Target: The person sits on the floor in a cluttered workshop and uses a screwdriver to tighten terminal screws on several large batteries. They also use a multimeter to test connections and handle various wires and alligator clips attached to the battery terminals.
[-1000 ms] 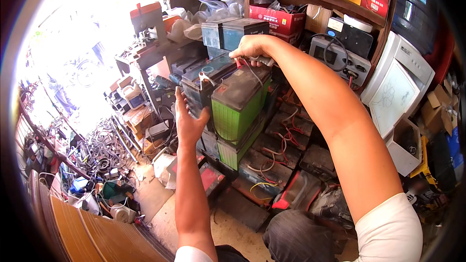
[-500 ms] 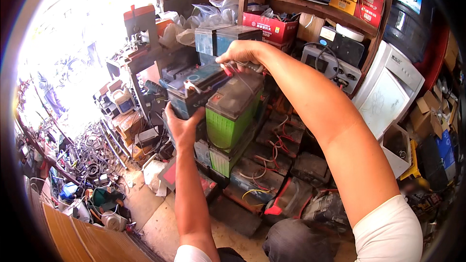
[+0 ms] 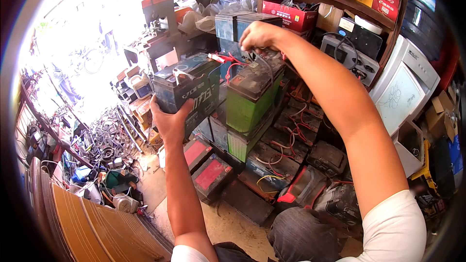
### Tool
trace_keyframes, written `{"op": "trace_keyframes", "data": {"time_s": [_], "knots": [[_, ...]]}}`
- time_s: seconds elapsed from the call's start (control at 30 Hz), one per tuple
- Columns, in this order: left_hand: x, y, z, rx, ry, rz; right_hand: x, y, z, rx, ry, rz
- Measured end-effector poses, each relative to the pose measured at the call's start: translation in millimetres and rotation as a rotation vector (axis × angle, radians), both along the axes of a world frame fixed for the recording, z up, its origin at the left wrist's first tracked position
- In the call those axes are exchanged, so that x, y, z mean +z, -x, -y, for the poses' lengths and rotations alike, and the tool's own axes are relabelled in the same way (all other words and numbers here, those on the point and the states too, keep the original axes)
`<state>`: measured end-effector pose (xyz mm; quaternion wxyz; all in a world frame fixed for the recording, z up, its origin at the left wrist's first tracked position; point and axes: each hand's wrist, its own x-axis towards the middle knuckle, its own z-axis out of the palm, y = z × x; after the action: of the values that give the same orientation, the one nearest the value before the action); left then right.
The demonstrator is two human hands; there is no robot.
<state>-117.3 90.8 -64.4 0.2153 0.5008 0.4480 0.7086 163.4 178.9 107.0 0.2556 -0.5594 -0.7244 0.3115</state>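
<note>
Heap of tangled cables and scrap parts (image 3: 99, 145): spread over the floor at the left, from near to far.
Brown ribbed panel (image 3: 97, 218): near left, on the near side of the heap.
White plastic jug (image 3: 142, 87): farther off, right of the heap.
Left hand (image 3: 167, 121): its grip is closed on the near left corner of a dark blue-grey box-shaped battery (image 3: 206, 90), thumb on the front face.
Dark battery's place: left of centre, set askew; what bears its underside I cannot tell.
Two dark batteries with pinkish-red tops (image 3: 212, 172): on the floor, nearer than the stack.
Red-and-white clip (image 3: 221, 58): at the dark battery's far right end, red leads beside it.
Pale blue-grey batteries (image 3: 225, 26): beyond, closing off the far side.
Bright green battery with a black top (image 3: 242, 111): just right of the dark one, standing in the way on that side.
Right hand (image 3: 262, 39): over the black top's far end, fingers curled beside a grey cable (image 3: 266, 65); whether its grip is closed on that I cannot tell.
Dusty batteries with red, white and yellow wires (image 3: 275, 167): crowding the floor at the right.
Grey metal instrument (image 3: 335, 54): far right, beyond the right forearm.
</note>
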Motion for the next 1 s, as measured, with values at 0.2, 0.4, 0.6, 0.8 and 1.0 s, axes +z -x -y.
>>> {"op": "trace_keyframes", "data": {"time_s": [0.2, 0.4, 0.6, 0.8, 1.0], "knots": [[1.3, 0.5, 0.1, 0.021, 0.036, -0.018, -5.8, -74.0, 12.6, -0.553, -0.138, -0.275], [-2.7, 0.4, -1.1, -0.015, -0.007, 0.009, -22.4, -101.3, 5.6, -0.569, -0.249, 0.050], [-8.7, 4.1, -6.7, -0.021, -0.009, 0.021, -11.7, -113.4, 12.7, -0.822, -0.402, 0.272], [-7.2, 2.9, -4.2, -0.056, -0.019, 0.064, -29.8, -123.9, 19.4, -0.469, -0.209, 0.088], [-4.7, 1.3, 0.2, -0.046, -0.021, 0.033, -79.3, -149.6, 36.6, -0.885, 0.029, -0.614]]}}
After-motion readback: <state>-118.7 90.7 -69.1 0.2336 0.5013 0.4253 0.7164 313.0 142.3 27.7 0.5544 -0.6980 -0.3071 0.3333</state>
